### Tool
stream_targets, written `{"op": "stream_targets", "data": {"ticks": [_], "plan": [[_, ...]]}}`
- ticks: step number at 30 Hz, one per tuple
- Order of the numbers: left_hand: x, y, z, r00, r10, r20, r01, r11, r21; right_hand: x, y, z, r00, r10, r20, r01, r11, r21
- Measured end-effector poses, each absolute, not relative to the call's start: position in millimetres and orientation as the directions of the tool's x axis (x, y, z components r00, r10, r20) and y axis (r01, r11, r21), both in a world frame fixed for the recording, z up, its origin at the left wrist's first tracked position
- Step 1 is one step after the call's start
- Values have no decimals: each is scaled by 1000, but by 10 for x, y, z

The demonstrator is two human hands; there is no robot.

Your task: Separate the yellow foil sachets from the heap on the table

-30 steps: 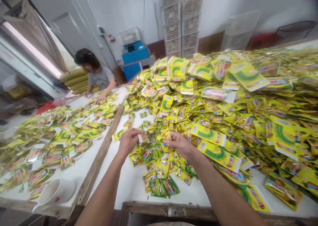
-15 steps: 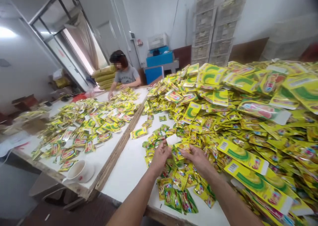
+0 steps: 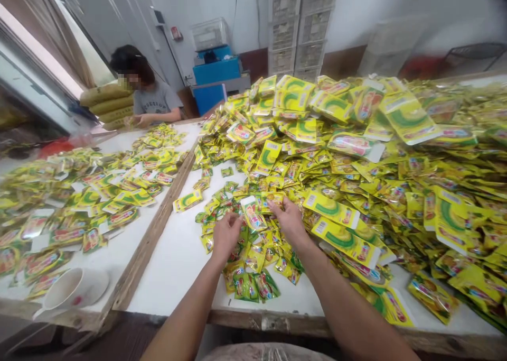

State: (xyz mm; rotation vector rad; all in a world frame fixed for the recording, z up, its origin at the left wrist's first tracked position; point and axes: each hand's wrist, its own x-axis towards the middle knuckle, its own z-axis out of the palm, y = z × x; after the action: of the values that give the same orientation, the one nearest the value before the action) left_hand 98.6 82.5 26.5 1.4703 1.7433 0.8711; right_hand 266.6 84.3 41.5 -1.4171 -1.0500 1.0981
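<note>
Head view: a white table (image 3: 166, 260) bears a packet heap (image 3: 356, 176). At the heap's left edge, left hand (image 3: 227, 234) and right hand (image 3: 290, 221) are apart, a pack (image 3: 254, 213) between them. The right pinches a sachet (image 3: 270, 200); the left's hold is unclear.

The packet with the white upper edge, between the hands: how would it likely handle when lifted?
The packet seems fairly stiff, since its outline looks flat and straight-edged. Its glossy front suggests it could be slippery. Being flat, it would probably slide rather than roll.
</note>
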Motion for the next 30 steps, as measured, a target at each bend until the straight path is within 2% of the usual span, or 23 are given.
{"op": "stream_targets", "data": {"ticks": [2,4,6,9,13,16,20,24,26,30], "plan": [[1101,931,315,-135,990,-40,720,126,683,2730,874,381,304,951,-58,103,-94,-990],[1213,1043,351,-135,991,-16,832,122,541,2777,899,346,350,937,0,179,-67,-982],[1296,1130,358,-129,992,-13,859,118,497,2798,911,336,379,924,58,255,-44,-966],[1313,1172,345,-117,993,16,782,82,618,2795,910,379,387,917,90,241,-7,-971],[1150,1079,391,64,997,45,491,-70,868,2769,903,439,344,933,110,65,93,-993],[996,968,457,131,991,16,287,-53,957,2770,900,423,234,966,111,134,81,-988],[848,816,481,100,987,-124,103,114,988,2820,883,404,-2,998,70,273,68,-960],[806,697,434,123,978,-170,17,169,985,2808,845,441,-181,982,57,346,118,-931],[825,663,407,129,974,-184,-32,190,981,2753,821,452,-198,977,79,374,150,-915],[869,645,361,105,966,-236,-155,250,956,2625,776,444,-114,989,90,356,125,-926]]}}
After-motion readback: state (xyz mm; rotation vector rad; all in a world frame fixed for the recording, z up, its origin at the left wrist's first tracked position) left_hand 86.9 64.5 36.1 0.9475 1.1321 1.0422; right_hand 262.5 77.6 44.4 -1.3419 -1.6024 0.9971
